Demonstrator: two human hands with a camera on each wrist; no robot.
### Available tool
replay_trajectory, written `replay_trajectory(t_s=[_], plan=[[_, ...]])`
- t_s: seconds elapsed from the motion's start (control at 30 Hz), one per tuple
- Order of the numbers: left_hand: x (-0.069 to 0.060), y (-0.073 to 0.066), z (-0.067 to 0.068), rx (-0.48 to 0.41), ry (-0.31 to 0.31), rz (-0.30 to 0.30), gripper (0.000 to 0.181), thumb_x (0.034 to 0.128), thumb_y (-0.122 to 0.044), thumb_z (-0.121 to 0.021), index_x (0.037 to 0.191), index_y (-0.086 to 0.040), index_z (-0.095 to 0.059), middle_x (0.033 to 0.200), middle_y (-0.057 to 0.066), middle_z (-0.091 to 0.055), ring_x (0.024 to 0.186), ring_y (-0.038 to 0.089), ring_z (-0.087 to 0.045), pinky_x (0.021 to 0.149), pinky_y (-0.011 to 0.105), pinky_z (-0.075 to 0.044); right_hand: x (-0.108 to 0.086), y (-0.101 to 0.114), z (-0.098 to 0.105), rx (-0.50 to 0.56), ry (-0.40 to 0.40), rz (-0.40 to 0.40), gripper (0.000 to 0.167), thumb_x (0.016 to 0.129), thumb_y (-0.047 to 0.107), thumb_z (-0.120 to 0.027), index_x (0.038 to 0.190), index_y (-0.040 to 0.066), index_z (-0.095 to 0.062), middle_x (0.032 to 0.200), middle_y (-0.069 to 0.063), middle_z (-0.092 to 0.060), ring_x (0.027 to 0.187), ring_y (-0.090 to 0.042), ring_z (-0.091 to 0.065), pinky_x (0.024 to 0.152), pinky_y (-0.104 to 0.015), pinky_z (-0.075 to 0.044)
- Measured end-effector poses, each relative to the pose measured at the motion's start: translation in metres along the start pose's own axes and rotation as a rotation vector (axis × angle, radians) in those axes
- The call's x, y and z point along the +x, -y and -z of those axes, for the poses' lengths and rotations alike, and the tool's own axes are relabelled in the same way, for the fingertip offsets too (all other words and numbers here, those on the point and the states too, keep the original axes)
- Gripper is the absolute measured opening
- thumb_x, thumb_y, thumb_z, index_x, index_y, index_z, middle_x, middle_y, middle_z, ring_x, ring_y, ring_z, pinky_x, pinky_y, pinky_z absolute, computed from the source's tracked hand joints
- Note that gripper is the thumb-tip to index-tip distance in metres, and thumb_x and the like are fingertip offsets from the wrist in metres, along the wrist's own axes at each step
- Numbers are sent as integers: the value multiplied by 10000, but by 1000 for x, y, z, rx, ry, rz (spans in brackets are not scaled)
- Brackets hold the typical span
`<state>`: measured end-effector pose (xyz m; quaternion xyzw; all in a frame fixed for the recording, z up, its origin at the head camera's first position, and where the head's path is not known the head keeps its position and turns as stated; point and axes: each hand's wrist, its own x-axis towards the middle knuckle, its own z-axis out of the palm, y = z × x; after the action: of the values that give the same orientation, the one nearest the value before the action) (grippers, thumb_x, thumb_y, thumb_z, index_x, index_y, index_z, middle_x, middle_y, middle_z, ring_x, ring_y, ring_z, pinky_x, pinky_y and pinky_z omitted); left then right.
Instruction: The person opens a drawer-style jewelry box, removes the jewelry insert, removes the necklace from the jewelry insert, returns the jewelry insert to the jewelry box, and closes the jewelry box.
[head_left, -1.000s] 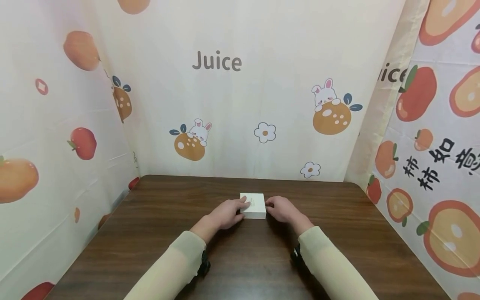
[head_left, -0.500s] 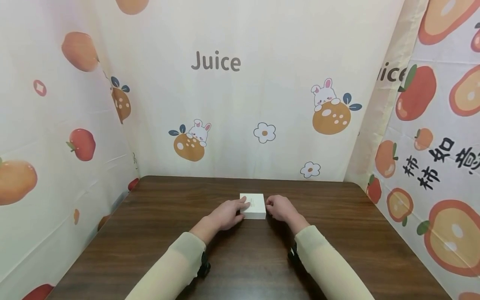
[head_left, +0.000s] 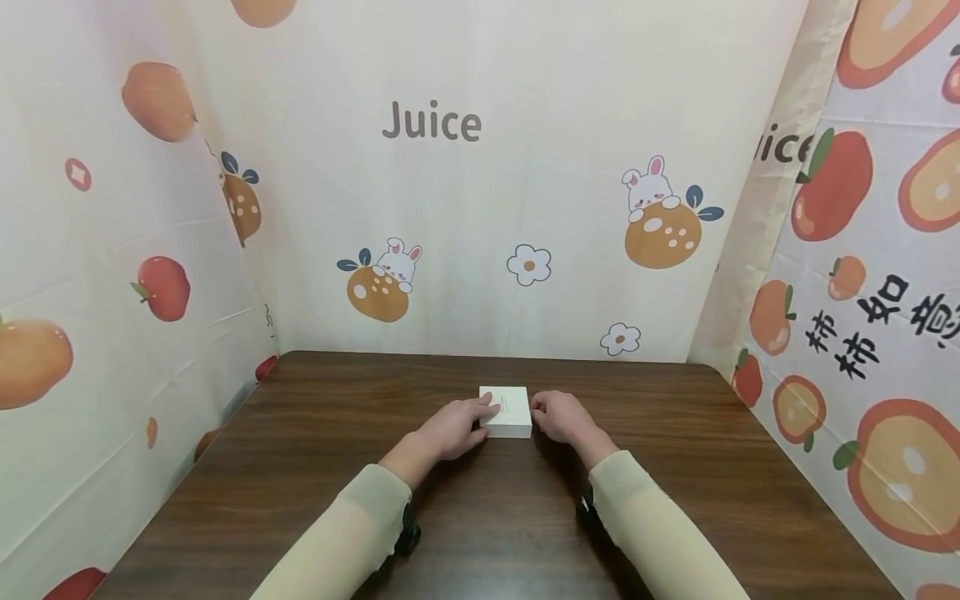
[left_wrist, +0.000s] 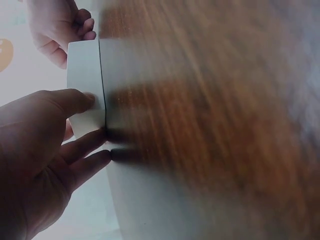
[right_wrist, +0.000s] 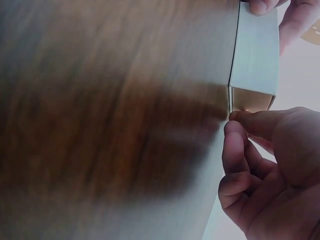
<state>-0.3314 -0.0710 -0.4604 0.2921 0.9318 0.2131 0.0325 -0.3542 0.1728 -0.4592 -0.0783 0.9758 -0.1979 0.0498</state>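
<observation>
A flat white box [head_left: 512, 408] with faint small print on its lid lies near the middle of the table. My left hand [head_left: 453, 427] grips its left side. In the left wrist view, the thumb of my left hand [left_wrist: 45, 135] presses the box's near face, and two lower fingers are spread by the table. My right hand [head_left: 564, 417] is at the box's right end, fingers curled. In the right wrist view, the thumb and index fingertip of my right hand [right_wrist: 280, 165] pinch at the low edge of the white box [right_wrist: 256, 55]. The exact spot pinched is partly hidden.
The dark wooden table [head_left: 495, 517] reaches back to a pale curtain [head_left: 465, 192] printed with fruit, rabbits and flowers. More fruit-printed cloth hangs on both sides. A black wrist strap [head_left: 408, 529] shows beneath the left sleeve.
The right forearm has shifted slightly to the left. Both hands and the white box stay in nearly the same place.
</observation>
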Motion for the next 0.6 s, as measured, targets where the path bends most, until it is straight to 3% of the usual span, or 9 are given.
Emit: replay_trajectory(t_s=[0.13, 0.17, 0.37, 0.4, 0.6], plan=[[1, 0, 0, -13, 6, 4, 514, 1089, -158, -697, 1590, -110, -593, 1734, 159, -446, 1560, 334, -521, 1267, 505, -455, -1, 0, 0, -8, -6, 9, 138, 1111, 188, -650, 1099, 131, -774, 868, -32, -694, 783, -210, -609, 760, -363, -560], [7, 11, -8, 6, -8, -13, 516, 1100, -187, -684, 1602, -121, -580, 1743, 148, -435, 1569, 318, -513, 1277, 484, -447, -1, 0, 0, -10, -7, 9, 138, 1110, 188, -650, 1106, 130, -776, 870, -32, -693, 787, -210, -609, 766, -368, -562], [8, 13, -10, 3, -9, -14, 520, 1100, -178, -679, 1606, -117, -574, 1745, 150, -430, 1570, 324, -511, 1279, 491, -444, -2, -1, 2, -9, -5, -3, 141, 1109, 193, -653, 1132, 129, -777, 892, -39, -688, 814, -216, -609, 785, -373, -565], [2, 2, -2, -13, 4, 4, 517, 1090, -150, -690, 1595, -108, -587, 1737, 159, -441, 1561, 337, -519, 1270, 508, -452, -2, -1, 2, -11, -5, -3, 143, 1110, 193, -651, 1133, 127, -776, 893, -43, -689, 815, -218, -609, 783, -371, -564], [0, 1, -1, 0, -5, 0, 511, 1085, -145, -698, 1585, -110, -599, 1726, 162, -457, 1548, 336, -536, 1258, 494, -470, -2, -2, 2, -29, -14, 7, 156, 1110, 179, -644, 1156, 114, -777, 927, -56, -697, 817, -219, -603, 767, -367, -553]])
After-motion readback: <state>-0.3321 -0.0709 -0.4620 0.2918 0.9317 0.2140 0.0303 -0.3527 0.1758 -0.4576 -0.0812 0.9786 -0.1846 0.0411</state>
